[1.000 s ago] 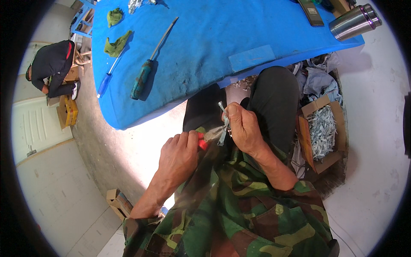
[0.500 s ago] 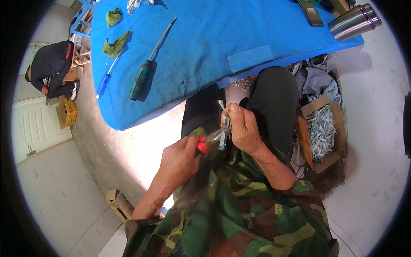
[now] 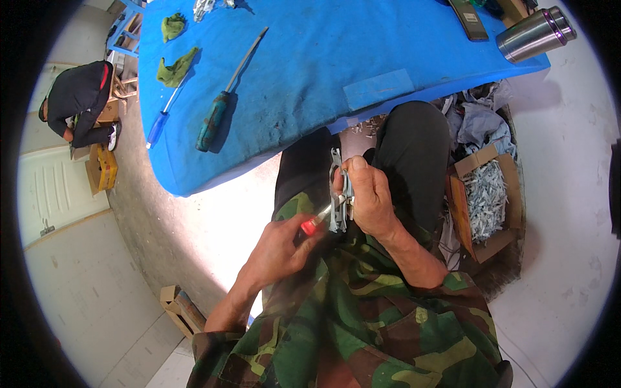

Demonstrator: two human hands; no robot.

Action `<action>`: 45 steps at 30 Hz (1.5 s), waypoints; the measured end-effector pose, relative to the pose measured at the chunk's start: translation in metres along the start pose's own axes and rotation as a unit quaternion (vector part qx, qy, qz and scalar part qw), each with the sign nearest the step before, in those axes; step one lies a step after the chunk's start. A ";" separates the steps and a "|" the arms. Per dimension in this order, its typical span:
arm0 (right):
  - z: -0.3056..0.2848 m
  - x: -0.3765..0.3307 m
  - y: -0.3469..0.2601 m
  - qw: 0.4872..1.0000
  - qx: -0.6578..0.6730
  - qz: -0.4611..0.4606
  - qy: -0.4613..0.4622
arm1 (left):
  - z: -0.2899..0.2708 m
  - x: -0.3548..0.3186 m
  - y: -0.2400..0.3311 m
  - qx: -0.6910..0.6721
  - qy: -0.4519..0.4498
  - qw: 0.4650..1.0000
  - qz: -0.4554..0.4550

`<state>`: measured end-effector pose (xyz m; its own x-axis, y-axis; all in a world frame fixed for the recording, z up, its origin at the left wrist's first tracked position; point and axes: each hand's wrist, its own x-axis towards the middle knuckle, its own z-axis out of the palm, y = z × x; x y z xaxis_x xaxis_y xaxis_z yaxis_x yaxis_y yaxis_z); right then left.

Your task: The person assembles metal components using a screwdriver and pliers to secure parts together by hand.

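Note:
My left hand [image 3: 277, 251] is closed round the red handle of a screwdriver-like tool [image 3: 309, 227], its bright shaft pointing up and right. The shaft's tip meets a bundle of narrow silver-grey strips [image 3: 336, 213], which my right hand [image 3: 371, 197] pinches between thumb and fingers. Whether the tip goes between the strips or only touches them, I cannot tell. Both hands are above my lap, below the table's near edge. On the blue-covered table [image 3: 310, 71] lie a large screwdriver with a dark green handle [image 3: 212, 123] and a blue-handled screwdriver [image 3: 157, 128].
Green cloth scraps [image 3: 174, 70] lie on the table's left; a phone [image 3: 469, 21] and a steel flask [image 3: 533, 35] on its right. By my right knee, a cardboard box [image 3: 514, 223] holds many similar strips. Another person [image 3: 77, 97] bends over at far left.
My left hand has turned slightly, and the tool's shaft now shows sharply instead of blurred. The strips in my right hand have shifted and stand more upright.

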<state>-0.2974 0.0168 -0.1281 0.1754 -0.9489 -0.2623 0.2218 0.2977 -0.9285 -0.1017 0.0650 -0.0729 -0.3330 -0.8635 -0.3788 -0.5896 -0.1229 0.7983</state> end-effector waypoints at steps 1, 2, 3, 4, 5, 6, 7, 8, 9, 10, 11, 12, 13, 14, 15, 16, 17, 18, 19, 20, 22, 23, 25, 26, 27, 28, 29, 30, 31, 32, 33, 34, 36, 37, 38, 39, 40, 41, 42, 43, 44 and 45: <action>0.001 -0.001 -0.002 1.000 0.005 0.003 -0.001 | 0.000 0.000 -0.001 -0.010 -0.004 1.000 -0.005; 0.002 -0.001 -0.003 1.000 0.011 0.005 -0.002 | -0.001 0.000 -0.002 -0.020 -0.009 1.000 -0.009; 0.002 -0.001 -0.003 1.000 0.017 0.006 0.000 | -0.001 0.000 -0.003 -0.026 -0.013 1.000 -0.011; 0.003 -0.001 -0.003 1.000 0.023 0.007 0.002 | -0.001 0.001 -0.004 -0.032 -0.018 0.999 -0.012; 0.003 -0.002 -0.003 1.000 0.030 0.008 0.004 | 0.000 0.001 -0.005 -0.038 -0.022 0.999 -0.014; 0.002 -0.001 -0.002 1.000 0.017 0.008 0.005 | 0.001 0.002 -0.005 -0.036 -0.020 0.999 -0.018; 0.001 0.001 -0.001 1.000 0.004 0.009 0.006 | 0.002 0.003 -0.006 -0.033 -0.018 0.999 -0.022; 0.000 0.002 0.001 1.000 -0.009 0.009 0.008 | 0.003 0.003 -0.006 -0.031 -0.016 0.999 -0.026; -0.002 0.002 0.002 1.000 -0.007 0.009 -0.002 | 0.004 0.003 -0.008 -0.021 -0.009 1.000 -0.018; -0.004 0.003 0.004 1.000 -0.004 0.009 -0.011 | 0.005 0.004 -0.009 -0.011 -0.002 1.000 -0.010; -0.007 0.003 0.004 1.000 -0.001 0.009 -0.021 | 0.004 0.004 -0.009 -0.001 0.005 1.000 -0.002; -0.010 0.002 0.000 0.997 0.048 0.047 -0.050 | 0.003 0.003 -0.009 0.001 0.001 1.000 -0.013; -0.014 0.001 -0.009 0.989 0.096 0.085 -0.079 | 0.001 0.002 -0.008 0.003 -0.003 1.000 -0.023; -0.018 0.000 -0.014 0.976 0.143 0.122 -0.107 | 0.000 0.002 -0.008 0.006 -0.007 0.999 -0.033; -0.023 0.000 -0.014 0.974 0.140 0.125 -0.126 | -0.001 0.002 -0.008 0.012 -0.006 0.999 -0.032; -0.028 0.000 -0.012 0.972 0.136 0.127 -0.145 | -0.002 0.003 -0.009 0.019 -0.006 0.999 -0.030; -0.030 0.000 -0.011 0.969 0.132 0.129 -0.164 | -0.002 0.003 -0.009 0.026 -0.006 0.999 -0.029; -0.031 0.001 -0.010 0.970 0.127 0.129 -0.163 | -0.002 0.003 -0.008 0.042 -0.002 0.998 -0.038; -0.032 0.002 -0.009 0.971 0.123 0.128 -0.162 | -0.003 0.004 -0.006 0.058 0.002 0.997 -0.048; -0.032 0.003 -0.009 0.971 0.119 0.128 -0.161 | -0.003 0.005 -0.005 0.075 0.005 0.996 -0.057; -0.032 0.002 -0.011 0.982 0.065 0.117 -0.135 | 0.000 0.003 -0.015 0.177 0.059 0.982 -0.012; -0.031 0.002 -0.012 0.986 0.038 0.111 -0.122 | 0.000 0.001 -0.018 0.227 0.085 0.970 0.010; -0.023 0.001 -0.013 0.993 0.002 0.079 -0.087 | -0.001 0.000 -0.020 0.237 0.078 0.968 -0.002; -0.020 0.001 -0.013 0.996 -0.015 0.063 -0.069 | -0.001 -0.001 -0.020 0.243 0.074 0.967 -0.008; -0.021 0.002 -0.013 0.995 -0.009 0.059 -0.076 | 0.000 -0.002 -0.018 0.228 0.088 0.970 -0.009; -0.024 0.003 -0.013 0.995 -0.003 0.055 -0.083 | 0.001 -0.003 -0.017 0.213 0.102 0.972 -0.010; -0.026 0.004 -0.012 0.995 0.003 0.052 -0.089 | 0.001 -0.003 -0.016 0.198 0.117 0.973 -0.011; -0.028 0.004 -0.010 0.994 -0.004 0.038 -0.103 | -0.001 -0.003 -0.014 0.181 0.113 0.977 -0.018; -0.030 0.004 -0.007 0.993 -0.012 0.025 -0.116 | -0.004 -0.002 -0.012 0.164 0.109 0.980 -0.025; -0.031 0.004 -0.006 0.991 -0.019 0.012 -0.129 | -0.006 -0.002 -0.010 0.147 0.105 0.983 -0.033; -0.030 0.004 -0.006 0.992 0.008 0.025 -0.122 | -0.006 -0.001 -0.010 0.129 0.093 0.987 -0.035; -0.028 0.004 -0.006 0.992 0.035 0.037 -0.115 | -0.006 -0.001 -0.011 0.111 0.080 0.990 -0.037; -0.023 0.004 -0.007 0.989 0.081 0.060 -0.109 | -0.007 0.000 -0.011 0.077 0.053 0.995 -0.037; -0.021 0.003 -0.009 0.986 0.101 0.072 -0.110 | -0.006 0.001 -0.012 0.060 0.038 0.997 -0.035; -0.019 0.003 -0.011 0.983 0.120 0.083 -0.111 | -0.006 0.002 -0.013 0.044 0.024 0.998 -0.034; -0.019 0.003 -0.010 0.978 0.133 0.096 -0.125 | -0.005 0.003 -0.014 0.036 0.016 0.999 -0.035; -0.020 0.003 -0.008 0.973 0.146 0.109 -0.139 | -0.004 0.004 -0.016 0.028 0.008 0.999 -0.037; -0.020 0.003 -0.007 0.968 0.159 0.122 -0.152 | -0.003 0.005 -0.017 0.020 0.000 0.999 -0.039; -0.019 0.003 -0.008 0.967 0.157 0.132 -0.151 | -0.004 0.006 -0.015 0.015 -0.014 0.998 -0.052; -0.020 0.003 -0.005 0.969 0.155 0.123 -0.149 | -0.006 0.007 -0.012 0.009 -0.029 0.997 -0.064; -0.021 0.004 0.000 0.970 0.153 0.115 -0.147 | -0.007 0.008 -0.011 0.004 -0.043 0.996 -0.077; -0.021 0.005 0.002 0.972 0.152 0.106 -0.145 | -0.006 0.008 -0.012 -0.005 -0.031 0.997 -0.067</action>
<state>-0.3164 0.0107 -0.1365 0.5012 -0.8065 -0.3135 0.4161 0.5423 -0.7299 -0.0933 0.0564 -0.0830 -0.2968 -0.8071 -0.5104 -0.6245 -0.2403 0.7431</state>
